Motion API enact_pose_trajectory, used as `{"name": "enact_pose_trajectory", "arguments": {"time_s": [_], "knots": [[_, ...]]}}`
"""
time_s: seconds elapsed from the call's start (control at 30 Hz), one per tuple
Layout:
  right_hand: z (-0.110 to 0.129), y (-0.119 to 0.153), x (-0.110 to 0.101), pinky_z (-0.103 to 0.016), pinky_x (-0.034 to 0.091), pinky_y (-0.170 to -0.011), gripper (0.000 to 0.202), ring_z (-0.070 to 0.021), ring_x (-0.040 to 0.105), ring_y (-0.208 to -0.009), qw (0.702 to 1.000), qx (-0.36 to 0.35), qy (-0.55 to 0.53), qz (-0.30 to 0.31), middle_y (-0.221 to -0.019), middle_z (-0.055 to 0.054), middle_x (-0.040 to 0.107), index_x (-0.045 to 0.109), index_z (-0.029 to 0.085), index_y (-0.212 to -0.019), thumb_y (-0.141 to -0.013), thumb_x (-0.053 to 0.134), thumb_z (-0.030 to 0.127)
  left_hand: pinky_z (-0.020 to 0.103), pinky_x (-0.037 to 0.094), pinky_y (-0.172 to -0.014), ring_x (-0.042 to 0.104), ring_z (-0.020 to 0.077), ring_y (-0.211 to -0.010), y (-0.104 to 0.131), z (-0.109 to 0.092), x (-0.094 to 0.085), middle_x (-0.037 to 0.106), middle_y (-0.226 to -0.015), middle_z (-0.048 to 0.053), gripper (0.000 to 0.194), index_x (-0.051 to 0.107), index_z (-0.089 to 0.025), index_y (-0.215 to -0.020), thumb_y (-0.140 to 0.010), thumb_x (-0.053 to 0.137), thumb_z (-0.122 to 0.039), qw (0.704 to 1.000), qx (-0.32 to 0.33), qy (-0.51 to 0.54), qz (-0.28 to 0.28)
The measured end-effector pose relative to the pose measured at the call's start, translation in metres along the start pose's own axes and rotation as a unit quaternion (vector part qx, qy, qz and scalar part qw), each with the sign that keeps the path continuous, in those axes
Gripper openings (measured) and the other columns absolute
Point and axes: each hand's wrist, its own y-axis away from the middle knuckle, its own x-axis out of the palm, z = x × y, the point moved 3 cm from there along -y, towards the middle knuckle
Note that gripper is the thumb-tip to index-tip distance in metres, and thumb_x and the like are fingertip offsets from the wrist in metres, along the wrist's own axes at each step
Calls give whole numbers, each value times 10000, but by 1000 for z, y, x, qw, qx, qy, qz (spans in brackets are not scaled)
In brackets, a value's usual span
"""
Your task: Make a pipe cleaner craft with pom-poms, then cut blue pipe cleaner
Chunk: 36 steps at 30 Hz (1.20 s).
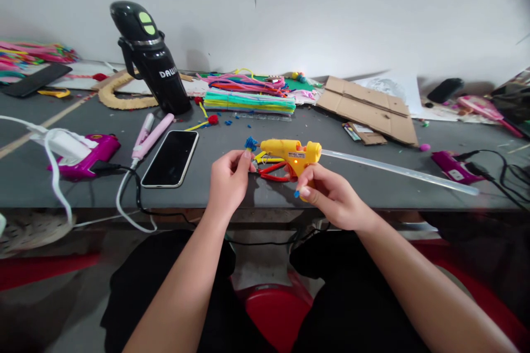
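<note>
My right hand (327, 190) is closed around the handle of a yellow hot glue gun (285, 149), which points left. A long clear glue stick (397, 170) sticks out of its back, and a small orange light glows on its side. A tiny blue piece (296, 194) shows at my right fingertips. Between thumb and fingers, my left hand (232, 176) pinches a small fuzzy blue flower (250, 143), held at the gun's nozzle; whether they touch I cannot tell. Behind the gun lie red-handled pliers (273, 172), partly hidden.
A black bottle (153, 60), a phone (170, 159) and a pink hair straightener (152, 137) are on the left. Bundled pipe cleaners (248, 100) lie at the back, cardboard (368, 109) right of them. Purple power strips (93, 157) with cords sit at both sides.
</note>
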Motion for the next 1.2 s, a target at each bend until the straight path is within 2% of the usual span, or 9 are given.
{"name": "enact_pose_trajectory", "arguments": {"time_s": [0.53, 0.7, 0.87, 1.2], "knots": [[0, 0, 0, -300, 438, -776, 65, -162, 522, -842, 1000, -5, -5, -5, -911, -43, 567, 593, 207, -946, -957, 587, 270, 225, 401, -514, 542, 118, -572, -1, 4, 1, 664, -705, 30, 312, 707, -166, -887, -910, 569, -445, 1000, 5, 4, 6], [0, 0, 0, -317, 445, -808, 63, -188, 539, -906, 1000, -3, -10, -6, -905, -49, 567, 591, 213, -941, -953, 591, 275, 223, 407, -525, 541, 118, -569, -1, 3, 1, 662, -695, 27, 311, 703, -161, -882, -908, 568, -439, 1000, 5, 4, 6], [1, 0, 0, -304, 446, -780, 59, -164, 520, -836, 1000, -1, -3, -12, -895, -41, 562, 588, 212, -942, -955, 589, 269, 220, 397, -529, 542, 116, -582, 0, 3, 1, 654, -693, 21, 292, 700, -161, -864, -909, 576, -422, 1000, 3, 8, 5], [1, -1, 0, -325, 446, -829, 65, -173, 535, -882, 1000, -5, -10, -25, -888, -39, 541, 586, 212, -936, -957, 586, 274, 223, 400, -526, 532, 113, -564, 0, 2, 1, 646, -676, 22, 296, 699, -157, -838, -912, 583, -420, 1000, 15, 3, 6]]}}
